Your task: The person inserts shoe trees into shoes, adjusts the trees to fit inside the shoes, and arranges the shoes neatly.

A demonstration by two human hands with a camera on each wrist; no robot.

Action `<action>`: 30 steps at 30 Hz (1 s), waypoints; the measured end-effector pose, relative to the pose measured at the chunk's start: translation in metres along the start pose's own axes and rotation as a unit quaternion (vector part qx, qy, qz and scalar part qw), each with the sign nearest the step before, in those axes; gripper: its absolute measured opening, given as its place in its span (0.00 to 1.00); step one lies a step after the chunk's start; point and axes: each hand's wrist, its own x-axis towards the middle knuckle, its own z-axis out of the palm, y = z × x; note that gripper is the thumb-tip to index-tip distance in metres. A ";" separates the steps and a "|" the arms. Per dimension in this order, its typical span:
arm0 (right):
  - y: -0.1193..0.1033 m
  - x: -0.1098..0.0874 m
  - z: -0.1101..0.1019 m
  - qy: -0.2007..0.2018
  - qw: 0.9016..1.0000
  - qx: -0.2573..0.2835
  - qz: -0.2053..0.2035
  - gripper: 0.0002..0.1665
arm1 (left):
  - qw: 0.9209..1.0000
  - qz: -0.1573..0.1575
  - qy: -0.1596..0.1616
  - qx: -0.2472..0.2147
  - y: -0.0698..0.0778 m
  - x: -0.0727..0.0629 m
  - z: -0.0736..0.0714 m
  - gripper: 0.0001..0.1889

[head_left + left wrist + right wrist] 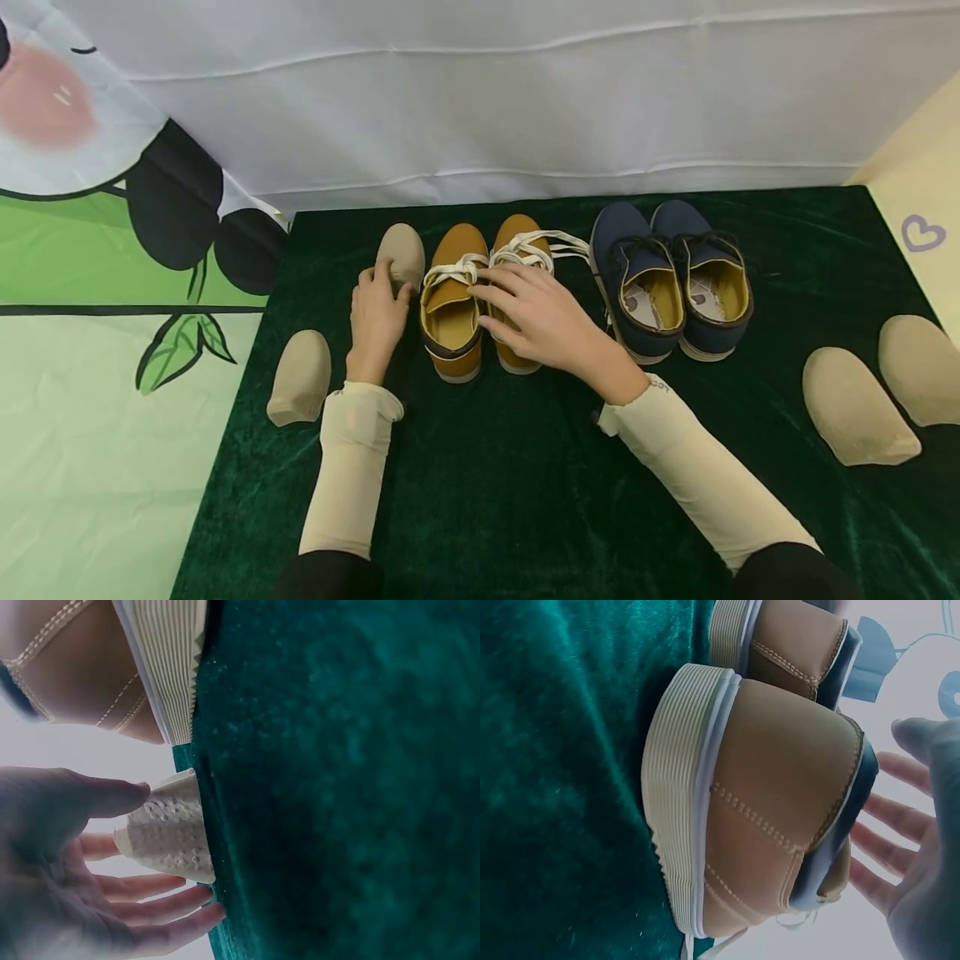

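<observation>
In the head view, my left hand [375,321] is at the rear end of a beige shoe insert [402,248], thumb on one side and index finger on the other. The left wrist view shows the thumb against the foam-like insert [169,832], with the other fingers spread along its far side. Right of it stand a left tan shoe [456,358] and a right tan shoe [519,225], both with white laces. My right hand [536,317] reaches over the right tan shoe, fingers spread and grasping nothing; its fingertips come close to the left shoe's opening.
A pair of navy shoes [637,250] with dark laces stands right of the tan pair. Another insert [300,375] lies at the left edge, and two inserts [855,408] lie at the right. Dark green velvet cloth [510,492] covers the table, with a white curtain [487,108] behind.
</observation>
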 end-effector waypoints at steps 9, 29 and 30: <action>-0.004 0.016 0.007 -0.021 1.000 -0.010 -0.008 0.27 | 0.999 -0.027 0.017 0.009 -0.003 0.000 0.002 0.31; -0.007 0.029 0.017 -0.008 0.999 -0.050 0.015 0.19 | 0.997 0.018 0.081 -0.012 0.008 0.000 -0.007 0.24; -0.007 0.029 0.017 -0.008 0.999 -0.050 0.017 0.18 | 0.996 0.020 0.083 -0.013 0.008 -0.001 -0.007 0.24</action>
